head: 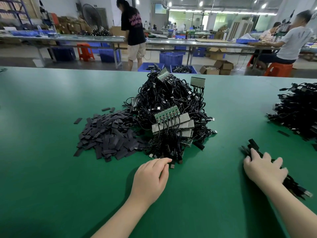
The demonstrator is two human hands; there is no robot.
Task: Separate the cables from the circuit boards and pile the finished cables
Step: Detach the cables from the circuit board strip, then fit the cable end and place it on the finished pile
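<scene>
Head view, one entry: I log my left hand [151,176] reaching to the near foot of the central heap [171,114], fingers relaxed and a little curled, gripping nothing, fingertips just beside a loose USB plug [172,166]; my right hand [264,169] lies fingers-spread over a small bundle of cables [291,184] on the green table [51,169], pressing it down, though I cannot tell whether the thumb curls under.

Progress, as I judge it: early to middling; the central heap holds many cables joined to circuit boards [167,115], several boards plainly visible; a finished pile [298,110] sits well apart at the right; the bundle under my right hand seems bound for it; most of the work remains.

Also present: a spread of flat dark sleeves [106,136] just left of the heap.

Obscured: the finished pile is cut by the frame edge; boards buried in the heap cannot be counted; the bundle's far ends are partly hidden by my hand.
</scene>
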